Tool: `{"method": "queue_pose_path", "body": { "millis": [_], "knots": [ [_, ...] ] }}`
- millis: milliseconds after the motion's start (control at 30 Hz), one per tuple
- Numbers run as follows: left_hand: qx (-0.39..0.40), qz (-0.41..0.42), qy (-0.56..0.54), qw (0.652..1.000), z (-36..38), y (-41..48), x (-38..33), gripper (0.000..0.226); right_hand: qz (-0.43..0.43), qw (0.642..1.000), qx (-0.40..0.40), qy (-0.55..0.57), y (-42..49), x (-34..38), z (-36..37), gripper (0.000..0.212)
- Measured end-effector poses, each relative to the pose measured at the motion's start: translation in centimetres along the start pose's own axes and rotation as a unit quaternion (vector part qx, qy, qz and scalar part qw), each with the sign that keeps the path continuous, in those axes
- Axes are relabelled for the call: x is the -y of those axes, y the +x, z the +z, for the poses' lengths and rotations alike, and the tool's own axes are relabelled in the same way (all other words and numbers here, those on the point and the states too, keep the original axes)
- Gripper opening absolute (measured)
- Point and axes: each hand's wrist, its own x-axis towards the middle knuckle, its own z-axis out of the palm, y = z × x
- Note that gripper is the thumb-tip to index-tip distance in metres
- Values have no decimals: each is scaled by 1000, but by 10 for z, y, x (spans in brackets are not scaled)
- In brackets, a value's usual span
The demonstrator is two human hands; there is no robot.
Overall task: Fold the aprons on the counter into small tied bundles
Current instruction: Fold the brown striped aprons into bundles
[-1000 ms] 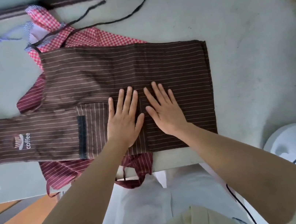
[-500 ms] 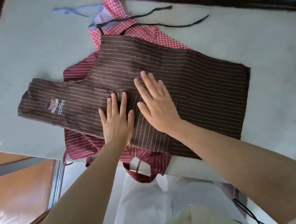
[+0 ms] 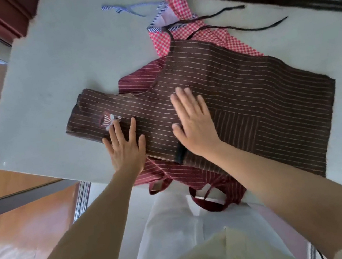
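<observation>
no wording can be read. the brown fabric apron with thin pale stripes [image 3: 237, 88] carries a small white printed emblem [image 3: 107, 120] on its narrow bib end, right at the fingertips of the left hand [image 3: 128, 151]. the print is smeared by blur, and any lettering in it is illegible.

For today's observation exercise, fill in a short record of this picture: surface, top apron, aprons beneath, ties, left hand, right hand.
surface: pale grey counter
top apron: brown striped apron, lying flat, bib with logo to the left
beneath: dark red striped apron; red checked apron
ties: dark ties loose at the far side
left hand: flat, fingers on the bib
right hand: flat on the brown apron's middle
</observation>
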Motion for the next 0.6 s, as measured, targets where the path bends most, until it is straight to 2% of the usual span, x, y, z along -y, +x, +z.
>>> {"method": "queue_pose_path", "body": {
  "millis": [67, 133, 200, 267, 333, 400, 467, 500, 533, 600],
  "knots": [
    [17, 18, 33, 999, 1, 2, 20, 61, -30, 998, 45, -26, 5, 18, 15, 60],
    [22, 30, 50, 998, 0, 6, 36, 62, 0, 992, 106, -72, 5, 19, 31, 63],
    [-10, 11, 29, 999, -4, 8, 44, 63, 19, 988, 122, -93, 3, 13, 39, 65],
    [-60, -64, -33, 996, -16, 7, 48, 63, 16, 988, 122, -95, 3, 13, 41, 65],
    [-79, -164, -116, 976, -29, 8, 49, 61, 18, 988, 120, -98, 3, 13, 40, 65],
    [-55, -282, -242, 927, -41, 15, 56, 56, 19, 987, 123, -103, 5, 17, 39, 66],
    [-31, -372, -389, 842, -49, 20, 60, 44, 22, 986, 128, -106, 6, 18, 38, 66],
    [-27, -394, -450, 801, -51, 22, 62, 34, 24, 985, 131, -106, 6, 18, 38, 66],
    [-22, -405, -486, 774, -53, 23, 63, 26, 25, 985, 133, -103, 6, 18, 37, 64],
    [-5, -420, -525, 740, -56, 26, 66, 26, 24, 986, 136, -95, 7, 19, 35, 63]
  ]
}}
